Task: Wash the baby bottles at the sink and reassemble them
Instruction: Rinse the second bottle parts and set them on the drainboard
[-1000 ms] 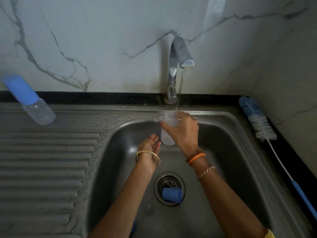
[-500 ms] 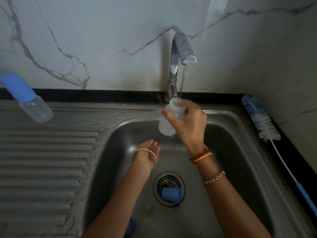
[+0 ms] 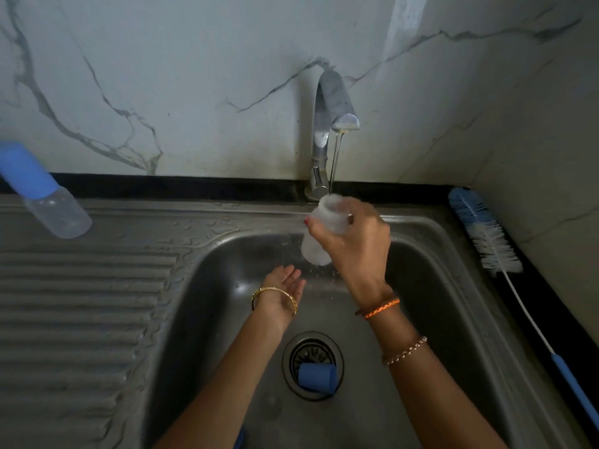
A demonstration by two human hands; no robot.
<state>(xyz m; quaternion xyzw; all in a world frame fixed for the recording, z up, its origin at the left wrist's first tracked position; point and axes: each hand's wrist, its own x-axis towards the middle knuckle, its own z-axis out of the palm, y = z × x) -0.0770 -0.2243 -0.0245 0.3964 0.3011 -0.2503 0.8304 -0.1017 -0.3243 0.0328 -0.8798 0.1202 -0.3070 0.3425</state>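
My right hand (image 3: 356, 244) grips a clear, uncapped baby bottle (image 3: 319, 234) upright under the faucet (image 3: 335, 102). A thin stream of water runs into its open mouth. My left hand (image 3: 285, 286) hovers lower in the sink basin (image 3: 437, 319) with the palm up and fingers relaxed, holding nothing. A blue cap (image 3: 317, 377) lies on the drain strainer. A second bottle with a blue cap (image 3: 45, 192) stands on the drainboard at the far left.
A bottle brush (image 3: 486, 241) with white and blue bristles and a blue handle lies on the black counter along the right wall. The ribbed steel drainboard (image 3: 81, 303) stretches to the left. A bit of something blue (image 3: 241, 439) peeks out beside my left forearm.
My right hand has lifted the bottle higher and closer to the spout. My left hand has dropped away from the bottle and stays low in the basin.
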